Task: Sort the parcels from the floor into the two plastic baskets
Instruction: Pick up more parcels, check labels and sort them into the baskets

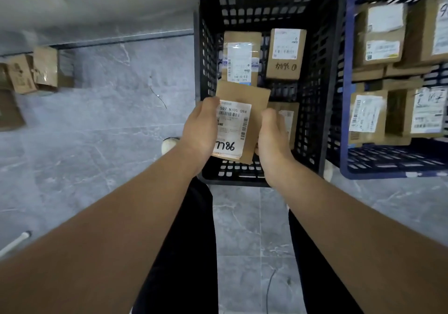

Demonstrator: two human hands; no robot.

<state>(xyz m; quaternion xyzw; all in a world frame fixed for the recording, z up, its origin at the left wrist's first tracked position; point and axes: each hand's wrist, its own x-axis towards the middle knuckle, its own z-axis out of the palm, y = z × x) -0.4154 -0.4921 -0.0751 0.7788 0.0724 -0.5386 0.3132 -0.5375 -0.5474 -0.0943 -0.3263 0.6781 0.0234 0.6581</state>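
Note:
I hold a flat cardboard parcel (pixel 252 100) with a white label marked 7786 above the near end of the black basket (pixel 208 47). My left hand (pixel 200 129) grips its left edge and my right hand (pixel 272 137) grips its right edge. Inside the black basket lie two labelled boxes (pixel 241 57) (pixel 286 53) at the far end, and a third box (pixel 289 120) shows partly behind my right hand. The blue basket (pixel 344 120) to the right holds several labelled cardboard parcels (pixel 381 37).
Several cardboard parcels (pixel 31 71) sit on the grey tiled floor at the far left by the wall. A white tube (pixel 17 242) lies at the lower left. My legs and one shoe (pixel 169 144) stand just before the black basket.

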